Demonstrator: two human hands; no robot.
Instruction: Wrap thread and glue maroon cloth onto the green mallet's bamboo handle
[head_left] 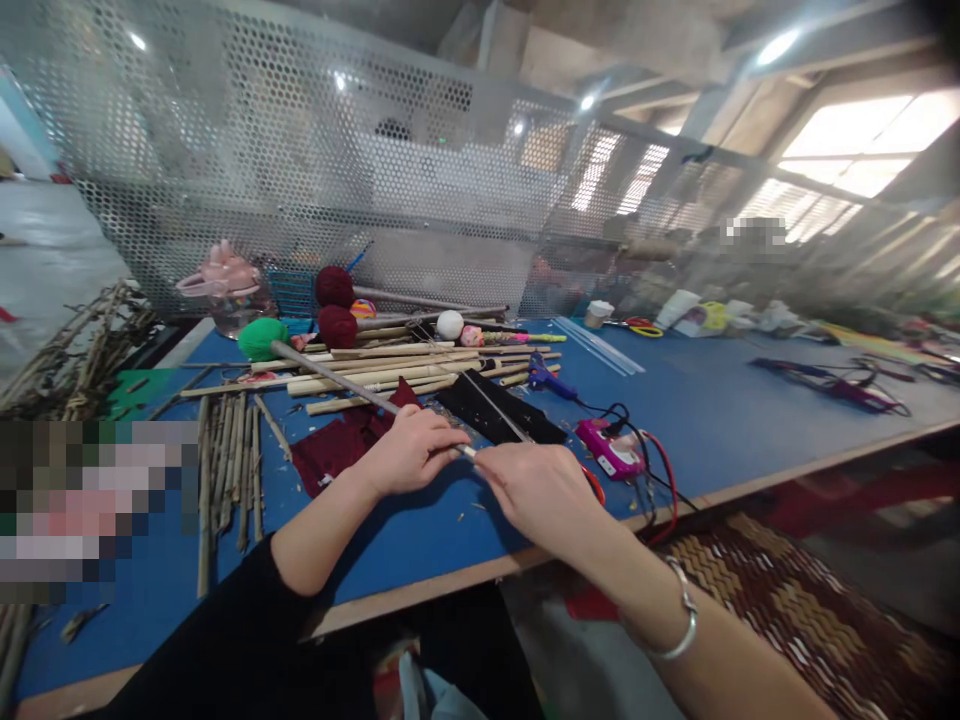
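Note:
A long grey stick (337, 380) slants across the table, with a green ball (262, 339) at its far end. My left hand (412, 445) is closed around the stick close to its near end. The pale near tip (468, 452) of the stick runs into the closed fingers of my right hand (540, 490). Just beyond my hands are a black cloth (499, 405) and a dark red cloth (330, 452). A thin straight strip (495, 405) lies over the black cloth, and its near end goes out of sight behind my right hand.
Several pale sticks (360, 376) lie behind the cloths, with dark red balls (335, 287) beyond. Brown twigs (225, 460) are at left. A blue glue gun (551, 375) and a magenta power strip (611, 447) with cables lie at right. A perforated metal screen (300, 170) stands behind.

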